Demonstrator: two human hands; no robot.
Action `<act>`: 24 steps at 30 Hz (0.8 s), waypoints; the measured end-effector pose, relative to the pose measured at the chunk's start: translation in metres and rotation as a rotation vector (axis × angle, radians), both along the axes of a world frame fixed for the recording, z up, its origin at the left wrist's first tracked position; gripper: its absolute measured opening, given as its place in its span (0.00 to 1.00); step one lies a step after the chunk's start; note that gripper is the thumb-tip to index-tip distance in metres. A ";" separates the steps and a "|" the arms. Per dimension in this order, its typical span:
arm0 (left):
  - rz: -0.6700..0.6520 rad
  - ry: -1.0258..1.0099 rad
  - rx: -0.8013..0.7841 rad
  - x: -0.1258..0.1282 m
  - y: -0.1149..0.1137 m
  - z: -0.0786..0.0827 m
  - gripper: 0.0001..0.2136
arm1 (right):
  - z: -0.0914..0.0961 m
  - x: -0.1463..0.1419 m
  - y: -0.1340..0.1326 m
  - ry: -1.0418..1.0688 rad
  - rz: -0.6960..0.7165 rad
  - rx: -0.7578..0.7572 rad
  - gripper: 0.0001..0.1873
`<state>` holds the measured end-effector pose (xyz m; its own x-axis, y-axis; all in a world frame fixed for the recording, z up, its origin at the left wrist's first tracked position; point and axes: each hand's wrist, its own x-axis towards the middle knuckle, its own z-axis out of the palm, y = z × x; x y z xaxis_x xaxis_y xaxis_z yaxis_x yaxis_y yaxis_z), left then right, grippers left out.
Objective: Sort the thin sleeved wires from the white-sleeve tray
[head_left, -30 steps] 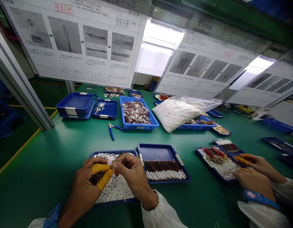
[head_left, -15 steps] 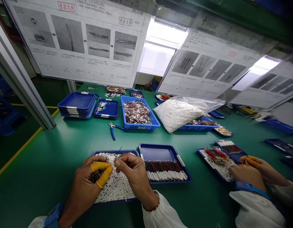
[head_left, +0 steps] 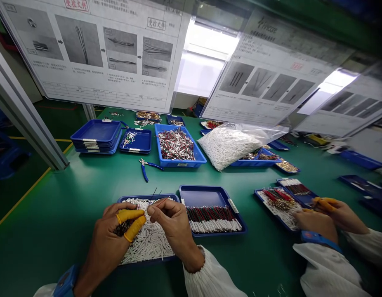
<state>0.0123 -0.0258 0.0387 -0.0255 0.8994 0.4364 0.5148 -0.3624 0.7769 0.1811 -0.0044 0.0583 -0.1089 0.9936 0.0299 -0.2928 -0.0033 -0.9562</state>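
Left hand (head_left: pixel 109 233), in yellow finger covers (head_left: pixel 132 215), grips a bundle of thin dark wires (head_left: pixel 124 227) over a blue tray (head_left: pixel 147 196) of white tubes (head_left: pixel 147 243). Right hand (head_left: pixel 174 225): fingers (head_left: pixel 152 210) pressed together, pinching one wire (head_left: pixel 154 201). Wires judged light and springy; best held close to the tip.

We see a green workbench (head_left: pixel 64 231) bearing blue plastic trays. Toward the far side lie a stack of trays (head_left: pixel 96 131), a small tray (head_left: pixel 135 150) and a deep tray of red-and-green wires (head_left: pixel 178 163), with blue-handled pliers (head_left: pixel 147 168) just in front. A clear bag of white tubes (head_left: pixel 228 146) lies to the right. Nearest us are a tray heaped with white tubes (head_left: pixel 147 196) and a tray of wires in rows (head_left: pixel 203 196).
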 end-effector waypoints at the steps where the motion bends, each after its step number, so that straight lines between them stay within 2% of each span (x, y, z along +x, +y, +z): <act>1: 0.012 0.022 0.039 0.000 0.000 -0.001 0.08 | 0.000 -0.001 0.000 0.001 0.001 0.004 0.13; 7: 0.021 0.124 0.212 -0.003 0.000 -0.003 0.05 | -0.005 -0.005 -0.003 0.014 0.040 0.022 0.10; 13: 0.041 0.133 0.194 -0.003 -0.001 0.001 0.05 | -0.003 -0.003 -0.002 0.060 0.029 -0.020 0.17; 19: -0.033 0.172 0.272 -0.003 0.000 0.006 0.07 | -0.004 -0.010 -0.002 0.061 -0.007 0.028 0.10; 22: -0.059 0.116 0.277 -0.006 -0.001 0.001 0.05 | -0.004 -0.016 -0.005 0.043 -0.070 0.048 0.10; 24: -0.027 0.064 0.235 -0.009 0.000 -0.007 0.04 | -0.005 -0.018 -0.005 0.049 -0.080 0.054 0.11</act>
<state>0.0034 -0.0261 0.0314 0.0314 0.7728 0.6338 0.5476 -0.5438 0.6359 0.1633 -0.0091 0.0538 -0.0269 0.9958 0.0872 -0.3367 0.0731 -0.9388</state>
